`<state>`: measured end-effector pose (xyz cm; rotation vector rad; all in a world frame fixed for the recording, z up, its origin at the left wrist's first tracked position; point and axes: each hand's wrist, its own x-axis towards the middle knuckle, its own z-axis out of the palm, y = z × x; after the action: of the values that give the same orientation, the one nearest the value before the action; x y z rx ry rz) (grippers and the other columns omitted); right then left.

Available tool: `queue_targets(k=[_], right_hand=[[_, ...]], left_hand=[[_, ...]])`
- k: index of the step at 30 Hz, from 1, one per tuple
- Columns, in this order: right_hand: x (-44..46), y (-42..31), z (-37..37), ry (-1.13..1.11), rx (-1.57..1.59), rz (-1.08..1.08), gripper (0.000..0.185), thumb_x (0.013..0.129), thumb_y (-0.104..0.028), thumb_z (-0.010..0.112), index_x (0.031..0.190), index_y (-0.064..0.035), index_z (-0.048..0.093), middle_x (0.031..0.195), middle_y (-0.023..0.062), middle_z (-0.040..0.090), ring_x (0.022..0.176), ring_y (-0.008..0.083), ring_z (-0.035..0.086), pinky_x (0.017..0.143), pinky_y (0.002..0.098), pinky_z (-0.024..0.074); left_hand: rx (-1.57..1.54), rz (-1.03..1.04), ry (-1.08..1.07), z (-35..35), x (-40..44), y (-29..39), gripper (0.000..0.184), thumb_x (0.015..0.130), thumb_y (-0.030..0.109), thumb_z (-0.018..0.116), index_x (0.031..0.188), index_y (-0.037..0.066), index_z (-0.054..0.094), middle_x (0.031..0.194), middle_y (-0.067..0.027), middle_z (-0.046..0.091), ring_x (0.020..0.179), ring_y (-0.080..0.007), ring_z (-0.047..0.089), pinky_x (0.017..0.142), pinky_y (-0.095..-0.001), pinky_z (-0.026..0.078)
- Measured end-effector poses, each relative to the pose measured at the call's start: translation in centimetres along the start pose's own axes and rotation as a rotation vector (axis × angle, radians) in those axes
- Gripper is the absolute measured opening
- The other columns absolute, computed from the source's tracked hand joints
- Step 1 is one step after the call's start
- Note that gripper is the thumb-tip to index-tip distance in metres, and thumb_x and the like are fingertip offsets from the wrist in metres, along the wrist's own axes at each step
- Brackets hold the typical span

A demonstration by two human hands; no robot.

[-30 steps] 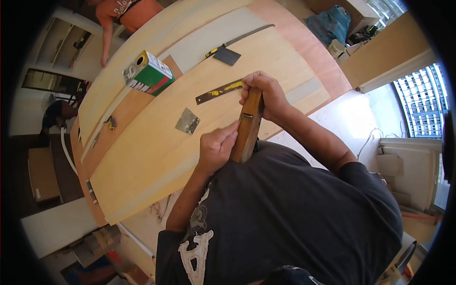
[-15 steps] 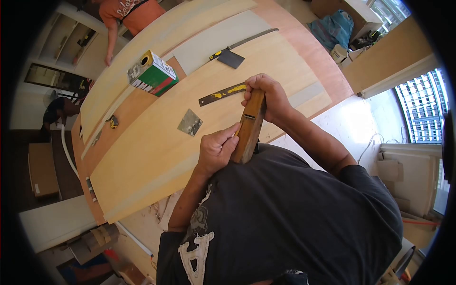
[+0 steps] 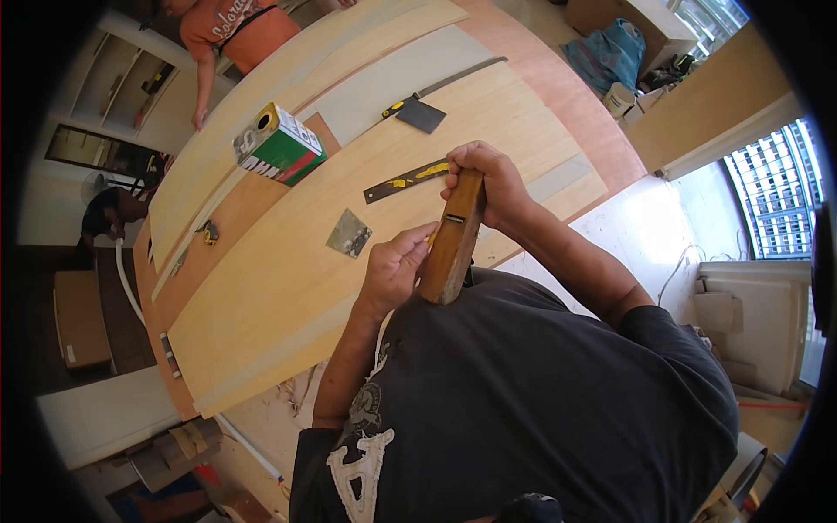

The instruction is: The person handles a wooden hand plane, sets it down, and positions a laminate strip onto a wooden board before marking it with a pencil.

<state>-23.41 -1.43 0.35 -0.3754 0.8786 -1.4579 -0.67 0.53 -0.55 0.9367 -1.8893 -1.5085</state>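
A wooden hand plane (image 3: pixel 453 240) is held at a slant in front of my chest, a narrow slot showing in its face. My right hand (image 3: pixel 495 179) is closed around its far end. At the plane's left side, my left hand (image 3: pixel 392 272) pinches a small light wooden peg (image 3: pixel 433 235) whose tip points at the plane; whether it enters the body is hidden. Just beyond lie a dark metal strip (image 3: pixel 405 181) with yellow smears and a square metal plate (image 3: pixel 349 234), both on the pale wood panel (image 3: pixel 288 288).
A green and white metal can (image 3: pixel 283 157) stands on the panels. Behind it lie a handsaw (image 3: pixel 453 80) and a dark square sheet (image 3: pixel 422 116). A tape measure (image 3: pixel 208 233) is at left. A person in an orange shirt (image 3: pixel 240 35) leans over the far edge; another person (image 3: pixel 109 213) bends at left.
My left fingers have drawn slightly away from the plane's side, showing the peg. The plane has shifted slightly. The orange-shirted person has moved a little into view.
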Motion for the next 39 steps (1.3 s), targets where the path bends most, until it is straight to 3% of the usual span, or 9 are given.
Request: queue_targets(k=[6,12,18,19,26,28,31,38,39], right_hand=[[0.0,-0.3,0.1,0.003,-0.027,0.005,0.016,0.090,-0.013,0.058,0.098,0.0003,0.057,0.082,0.0123,0.060,0.069,0.0231,0.064,0.066,0.0386,0.0586],[0.1,-0.5,0.5,0.001,-0.024,0.023,0.016,0.090,-0.013,0.058,0.098,0.0009,0.057,0.081,0.0125,0.060,0.065,0.0241,0.063,0.065,0.0386,0.0585],[0.6,0.0,-0.6,0.039,-0.036,-0.001,0.014,0.091,-0.014,0.058,0.096,-0.0014,0.056,0.080,0.0121,0.060,0.067,0.0226,0.062,0.065,0.0384,0.0579],[0.5,-0.1,-0.2,0.028,-0.036,0.002,0.014,0.091,-0.015,0.058,0.096,-0.0018,0.056,0.080,0.0120,0.060,0.068,0.0223,0.062,0.066,0.0382,0.0578],[1.4,-0.1,-0.5,-0.024,-0.026,-0.017,0.012,0.090,-0.011,0.056,0.097,-0.0013,0.057,0.082,0.0102,0.057,0.070,0.0206,0.060,0.065,0.0395,0.0576],[1.3,0.3,0.1,0.002,-0.021,-0.018,0.011,0.090,-0.010,0.055,0.097,-0.0013,0.056,0.082,0.0102,0.057,0.070,0.0207,0.060,0.065,0.0396,0.0574],[1.2,0.4,0.9,-0.017,-0.018,0.009,0.011,0.090,-0.010,0.054,0.096,-0.0014,0.055,0.083,0.0105,0.057,0.069,0.0212,0.060,0.065,0.0404,0.0572],[1.7,0.6,1.0,-0.032,-0.039,-0.010,0.010,0.090,-0.011,0.055,0.095,-0.0022,0.055,0.083,0.0102,0.057,0.068,0.0206,0.060,0.064,0.0404,0.0571],[1.5,0.8,1.2,-0.044,-0.045,-0.019,0.010,0.090,-0.011,0.055,0.095,-0.0022,0.055,0.083,0.0101,0.057,0.068,0.0206,0.060,0.064,0.0403,0.0571]], left_hand=[[-0.040,-0.062,-0.029,-0.1,0.9,0.4,0.030,0.104,0.008,0.053,0.131,0.000,0.063,0.086,-0.0086,0.073,0.066,-0.0098,0.062,0.065,-0.0250,0.052],[0.171,0.305,0.078,1.4,2.4,1.1,0.031,0.101,0.003,0.053,0.131,-0.001,0.062,0.104,-0.0190,0.075,0.091,-0.0219,0.074,0.081,-0.0303,0.057],[0.232,0.214,0.040,0.8,-0.3,0.5,0.031,0.099,0.002,0.056,0.129,-0.002,0.063,0.102,-0.0212,0.074,0.090,-0.0314,0.075,0.080,-0.0342,0.058],[0.263,0.314,0.091,1.2,0.6,0.2,0.033,0.097,0.003,0.058,0.130,-0.001,0.063,0.099,-0.0209,0.073,0.088,-0.0323,0.074,0.078,-0.0355,0.058],[0.248,0.303,0.062,0.2,-0.7,-0.6,0.039,0.092,0.001,0.060,0.130,0.001,0.063,0.086,-0.0218,0.070,0.078,-0.0336,0.072,0.073,-0.0368,0.058],[0.355,0.217,0.043,0.2,-0.1,0.0,0.038,0.095,-0.001,0.054,0.132,0.000,0.062,0.093,-0.0192,0.073,0.082,-0.0269,0.074,0.077,-0.0332,0.057],[0.293,0.343,0.138,0.6,2.3,0.6,0.035,0.096,0.000,0.055,0.131,0.001,0.063,0.097,-0.0212,0.073,0.087,-0.0285,0.075,0.079,-0.0346,0.058],[0.350,0.357,0.159,0.3,1.6,-0.4,0.037,0.094,0.004,0.059,0.131,0.004,0.063,0.084,-0.0226,0.069,0.073,-0.0369,0.071,0.067,-0.0421,0.057],[0.345,0.274,0.120,0.0,2.0,0.4,0.033,0.098,0.009,0.060,0.130,0.004,0.063,0.094,-0.0227,0.072,0.084,-0.0336,0.074,0.075,-0.0368,0.058]])
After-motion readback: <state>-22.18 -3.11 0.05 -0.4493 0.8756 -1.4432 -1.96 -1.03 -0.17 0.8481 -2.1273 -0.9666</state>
